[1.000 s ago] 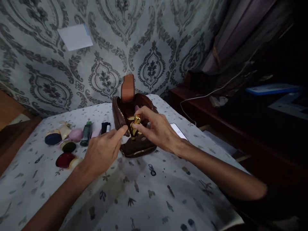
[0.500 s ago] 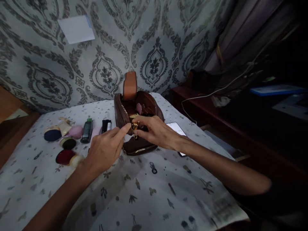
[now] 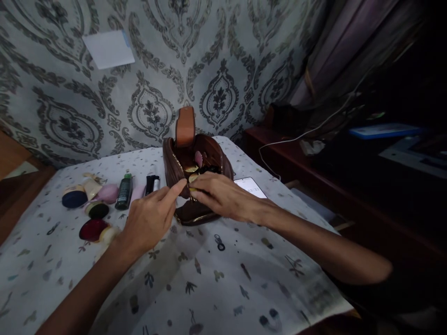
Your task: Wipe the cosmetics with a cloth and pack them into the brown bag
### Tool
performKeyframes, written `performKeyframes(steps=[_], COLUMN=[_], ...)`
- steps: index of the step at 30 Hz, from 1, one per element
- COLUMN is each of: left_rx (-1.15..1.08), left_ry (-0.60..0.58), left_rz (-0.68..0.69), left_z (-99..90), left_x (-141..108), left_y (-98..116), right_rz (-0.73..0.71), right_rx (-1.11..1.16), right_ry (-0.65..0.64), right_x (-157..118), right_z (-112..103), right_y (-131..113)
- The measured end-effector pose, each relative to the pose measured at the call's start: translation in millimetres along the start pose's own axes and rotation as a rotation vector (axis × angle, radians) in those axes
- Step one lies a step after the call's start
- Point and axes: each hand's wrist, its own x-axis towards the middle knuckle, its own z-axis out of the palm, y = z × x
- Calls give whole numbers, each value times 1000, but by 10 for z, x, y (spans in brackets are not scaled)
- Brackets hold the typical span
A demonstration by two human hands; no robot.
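A brown bag [image 3: 172, 170] stands unzipped on the cloth, its tan strap [image 3: 185, 125] rising at the back. Inside it lie a pink piece, dark items and gold-coloured items. At the bag's left front edge is my left hand [image 3: 148, 221], index finger extended against the rim and the other fingers curled; its thumb is hidden. My right hand [image 3: 225, 195] reaches over the front of the opening, fingers and thumb pinched on a small shiny gold item [image 3: 192, 189]. Most of that item is covered by the fingers, so its kind is unclear.
Left of the bag lie a green-capped bottle [image 3: 124, 191], black tubes [image 3: 150, 184], a pink rounded item [image 3: 108, 193], a dark-blue round container [image 3: 74, 197] and a dark-red round item [image 3: 93, 230]. A lit phone [image 3: 249, 186] lies to the right, partly behind my right forearm.
My right hand has tilted flatter and lowered at the bag's opening; the gold item is now mostly hidden under its fingers. My left hand stays at the bag's edge. The view has shifted slightly.
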Motion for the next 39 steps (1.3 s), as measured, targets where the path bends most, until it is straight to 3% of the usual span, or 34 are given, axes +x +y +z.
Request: performKeyframes(steps=[4,9,14,19,25,28,32,36,39], left_rx=[-9,-39,-117,-221,-312,-352,-349,-432,-475], left_ry=[-7,11,20,26,46,47,-5,-44,-54], left_rz=[-4,14,-35,-199,-149,-98,-31,-104,-121], left_z=[20,60,61,90,308,437,513,516,520], left_x=[-26,-47,-122,-388,-747,-822,-827,-824,-843], left_y=[-15,-20,25,74,159,233,280,249,220], right_rz=[67,102,53,65,109,107,30,-79,-111], right_rx=[167,239,260,276,336,399,419,348,314], right_ry=[360,509,514,537,574,538,384,253,181], right_x=[-137,-296,-396,-478,-595,-639,-674,-692,-675], right_z=[-81,-74,-6,11,83,276,726,1161,1278], right_y=[52,82,89,108,26,-94,-224,-241,-212])
